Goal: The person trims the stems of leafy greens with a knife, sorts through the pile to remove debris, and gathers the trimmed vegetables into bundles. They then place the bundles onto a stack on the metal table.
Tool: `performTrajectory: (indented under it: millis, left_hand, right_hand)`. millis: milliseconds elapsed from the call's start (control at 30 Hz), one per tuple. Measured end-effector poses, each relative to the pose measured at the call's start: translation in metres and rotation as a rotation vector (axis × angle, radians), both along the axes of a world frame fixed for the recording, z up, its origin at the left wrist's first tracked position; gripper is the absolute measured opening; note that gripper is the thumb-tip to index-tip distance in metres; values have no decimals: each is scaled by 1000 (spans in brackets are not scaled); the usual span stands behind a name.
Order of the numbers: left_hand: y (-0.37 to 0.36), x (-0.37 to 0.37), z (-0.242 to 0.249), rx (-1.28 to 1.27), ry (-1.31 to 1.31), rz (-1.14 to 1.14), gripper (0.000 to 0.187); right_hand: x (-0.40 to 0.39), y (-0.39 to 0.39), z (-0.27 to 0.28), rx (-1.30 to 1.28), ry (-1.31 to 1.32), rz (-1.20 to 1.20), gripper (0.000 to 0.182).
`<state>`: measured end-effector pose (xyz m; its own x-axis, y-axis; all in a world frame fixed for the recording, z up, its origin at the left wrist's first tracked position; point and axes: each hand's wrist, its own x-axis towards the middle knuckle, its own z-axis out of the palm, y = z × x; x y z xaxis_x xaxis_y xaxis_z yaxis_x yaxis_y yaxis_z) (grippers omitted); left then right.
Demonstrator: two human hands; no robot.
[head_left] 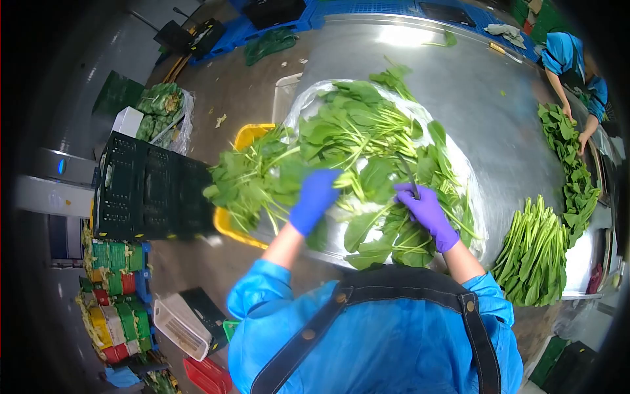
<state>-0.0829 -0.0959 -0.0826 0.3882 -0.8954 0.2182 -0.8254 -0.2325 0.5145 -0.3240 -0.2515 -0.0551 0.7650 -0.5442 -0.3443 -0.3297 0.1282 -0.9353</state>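
Both my hands wear purple-blue gloves. My right hand (423, 209) is closed round a knife (408, 172), its dark blade pointing up and away over the greens. At the left, my left hand (316, 197) is smeared by motion beside leafy stalks, and its fingers cannot be made out. A large heap of leafy greens (357, 118) lies on a clear plastic sheet (469, 180) on the metal table (518, 125). More greens (252, 174) fill a yellow basket (239, 231) at the table's left edge.
A co-worker (566, 59) in blue handles greens (567, 157) at the far right. Bunched stalks (535, 256) lie at the table's right. A yellow-handled knife (502, 51) rests near the far edge. Dark crates (151, 190) stand left; a white basket (180, 325) is on the floor.
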Motion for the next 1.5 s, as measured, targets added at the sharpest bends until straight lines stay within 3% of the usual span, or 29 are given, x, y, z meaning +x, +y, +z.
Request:
performTrajectory:
  millis: [133,167,233,267,300,367,433,633,700,767,867,1167,1367,1433,1500]
  left_hand:
    - [-33,9,-52,121,-20,-165,30]
    - [-39,14,-63,105,-134,-246,30]
    - [-45,14,-54,86,-240,-329,30]
    - [-47,18,-48,226,-195,-375,29]
    - [-47,19,-30,366,-152,-421,27]
    - [-38,22,6,370,-68,-420,30]
    - [-22,30,41,153,428,-365,35]
    - [30,8,127,-25,794,-33,40]
    - [28,-12,107,-8,863,5,36]
    - [22,-32,77,113,1082,111,35]
    - [10,-54,51,125,1172,92,36]
    - [12,-66,32,187,1311,-21,42]
    - [31,-43,19,24,1323,-27,40]
    - [33,-43,42,146,1170,62,35]
    - [26,-54,49,191,1136,61,33]
  right_hand:
    - [9,6,2,15,1,29,33]
    - [7,5,2,10,10,20,33]
    - [-3,1,-3,4,28,9,32]
    - [-9,-3,-9,19,26,-25,31]
    - [-15,-7,-14,35,21,-59,31]
    - [-27,-12,-19,54,24,-96,28]
    - [-37,-16,-24,53,31,-156,27]
    - [-29,-8,-18,18,69,-116,27]
    - [-14,1,-16,-381,-94,-3,28]
    - [-1,12,3,-381,-52,63,28]
    - [10,24,4,-643,-209,47,30]
    - [19,24,-1,-815,-199,18,42]
    - [-2,-4,-55,-633,-2,153,38]
    - [0,2,-31,-508,-31,141,31]
    - [12,13,27,-62,-56,106,30]
